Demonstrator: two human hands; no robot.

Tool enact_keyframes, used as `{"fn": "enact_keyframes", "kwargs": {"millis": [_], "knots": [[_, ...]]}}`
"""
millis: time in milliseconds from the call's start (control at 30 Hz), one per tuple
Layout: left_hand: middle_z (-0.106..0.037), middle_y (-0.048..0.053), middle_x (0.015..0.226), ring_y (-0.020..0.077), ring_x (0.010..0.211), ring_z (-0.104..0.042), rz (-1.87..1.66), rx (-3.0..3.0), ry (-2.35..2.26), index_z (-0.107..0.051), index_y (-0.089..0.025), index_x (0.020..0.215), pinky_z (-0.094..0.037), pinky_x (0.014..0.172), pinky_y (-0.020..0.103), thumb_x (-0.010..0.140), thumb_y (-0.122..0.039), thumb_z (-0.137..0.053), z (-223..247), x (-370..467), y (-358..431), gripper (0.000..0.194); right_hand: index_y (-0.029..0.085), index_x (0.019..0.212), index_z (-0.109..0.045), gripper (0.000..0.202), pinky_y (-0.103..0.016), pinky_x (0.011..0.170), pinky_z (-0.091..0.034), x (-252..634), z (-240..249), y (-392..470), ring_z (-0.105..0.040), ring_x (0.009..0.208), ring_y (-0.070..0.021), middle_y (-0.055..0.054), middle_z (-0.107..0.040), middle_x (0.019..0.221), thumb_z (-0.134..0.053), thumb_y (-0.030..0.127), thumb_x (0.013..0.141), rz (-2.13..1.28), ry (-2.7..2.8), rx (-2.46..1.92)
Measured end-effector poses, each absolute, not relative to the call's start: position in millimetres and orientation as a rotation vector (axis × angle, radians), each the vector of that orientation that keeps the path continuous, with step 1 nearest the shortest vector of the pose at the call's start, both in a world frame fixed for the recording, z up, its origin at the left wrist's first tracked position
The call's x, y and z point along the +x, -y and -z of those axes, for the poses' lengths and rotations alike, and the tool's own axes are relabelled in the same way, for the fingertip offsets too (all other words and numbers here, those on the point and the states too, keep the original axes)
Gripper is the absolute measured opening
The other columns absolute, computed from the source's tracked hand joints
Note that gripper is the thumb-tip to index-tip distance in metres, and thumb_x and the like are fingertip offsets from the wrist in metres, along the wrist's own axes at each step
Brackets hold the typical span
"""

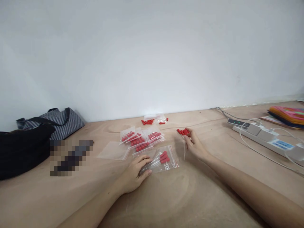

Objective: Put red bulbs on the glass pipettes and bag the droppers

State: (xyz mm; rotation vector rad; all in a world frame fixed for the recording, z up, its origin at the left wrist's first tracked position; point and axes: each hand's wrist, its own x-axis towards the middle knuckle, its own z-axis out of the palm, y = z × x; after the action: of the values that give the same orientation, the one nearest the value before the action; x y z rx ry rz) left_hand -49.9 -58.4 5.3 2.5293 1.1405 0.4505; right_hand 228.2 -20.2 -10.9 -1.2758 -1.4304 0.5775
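My left hand [139,172] has its thumb and fingers on the near-left end of a clear zip bag [174,161], which lies on the wooden table. Inside this bag are a few red, rounded, elongated pieces [164,157], with clear streaks running from them towards my left hand. To the right, my right hand [192,142] grips several similar red pieces [181,131] side by side. Something thin and clear hangs below its fingers; I cannot tell what it is. Behind my left hand, several filled clear bags [139,141] overlap, each holding red pieces.
An unfilled clear bag [111,151] lies left of the pile. Loose red pieces [147,122] lie near the wall. A striped bag [67,123] and black cloth [21,152] stand at left, beside a pixelated dark object [73,158]. A power strip [268,141] with cables is at right.
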Motion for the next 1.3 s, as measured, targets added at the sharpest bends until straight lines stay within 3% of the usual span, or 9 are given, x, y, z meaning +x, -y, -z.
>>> {"fn": "enact_keyframes", "kwargs": {"millis": [100,367,567,767,900,1067,1300], "knots": [[-0.047,0.007,0.122,0.0217,0.111,-0.045,-0.458,2.528,-1.144,-0.049,-0.023,0.115,-0.037,0.095,0.039,0.083,-0.029,-0.045,-5,-50,58,0.032,0.022,0.102,-0.031,0.030,-0.023,0.040,-0.040,224,19,28,-0.044,0.043,-0.0087,0.006,-0.041,0.069,-0.044,0.033,0.076,-0.786,1.142,-1.210],[-0.047,0.007,0.122,0.0214,0.111,-0.045,-0.446,2.520,-1.154,-0.050,-0.022,0.113,-0.037,0.095,0.038,0.083,-0.030,-0.045,-9,-47,60,0.031,0.023,0.089,-0.034,0.033,-0.021,0.040,-0.042,213,21,36,-0.047,0.045,-0.0084,0.009,-0.043,0.061,-0.056,0.030,0.067,-1.005,0.960,-1.169],[-0.049,0.006,0.119,0.0217,0.109,-0.046,-0.486,2.507,-1.126,-0.051,-0.022,0.112,-0.038,0.094,0.038,0.083,-0.030,-0.046,-9,-47,60,0.031,0.021,0.081,-0.039,0.031,-0.022,0.046,-0.045,212,19,48,-0.051,0.048,-0.0074,0.005,-0.054,0.066,-0.061,0.037,0.065,-1.206,1.070,-1.185],[-0.049,0.007,0.118,0.0222,0.109,-0.046,-0.480,2.499,-1.127,-0.052,-0.022,0.110,-0.038,0.094,0.040,0.083,-0.030,-0.045,-11,-46,61,0.029,0.017,0.069,-0.046,0.035,-0.018,0.039,-0.036,212,16,51,-0.046,0.043,-0.0063,0.006,-0.051,0.051,-0.072,0.036,0.055,-1.242,1.432,-1.216],[-0.049,0.006,0.118,0.0216,0.109,-0.046,-0.507,2.501,-1.099,-0.053,-0.023,0.110,-0.038,0.093,0.039,0.083,-0.029,-0.046,-9,-46,60,0.028,0.017,0.076,-0.050,0.035,-0.017,0.036,-0.032,212,14,52,-0.041,0.037,-0.0045,0.008,-0.047,0.046,-0.068,0.042,0.059,-1.319,1.568,-1.151],[-0.049,0.006,0.117,0.0208,0.109,-0.046,-0.497,2.502,-1.122,-0.053,-0.023,0.109,-0.038,0.093,0.038,0.083,-0.029,-0.046,-9,-46,60,0.028,0.016,0.080,-0.052,0.035,-0.015,0.035,-0.031,216,12,48,-0.037,0.036,-0.0018,0.007,-0.052,0.056,-0.061,0.047,0.066,-1.487,1.699,-0.979],[-0.050,0.006,0.116,0.0208,0.108,-0.047,-0.504,2.514,-1.092,-0.052,-0.022,0.110,-0.038,0.093,0.037,0.083,-0.028,-0.046,-8,-46,59,0.028,0.015,0.071,-0.059,0.030,-0.016,0.041,-0.036,214,15,42,-0.041,0.044,-0.0039,0.005,-0.053,0.057,-0.068,0.041,0.060,-1.481,1.811,-1.032]]}}
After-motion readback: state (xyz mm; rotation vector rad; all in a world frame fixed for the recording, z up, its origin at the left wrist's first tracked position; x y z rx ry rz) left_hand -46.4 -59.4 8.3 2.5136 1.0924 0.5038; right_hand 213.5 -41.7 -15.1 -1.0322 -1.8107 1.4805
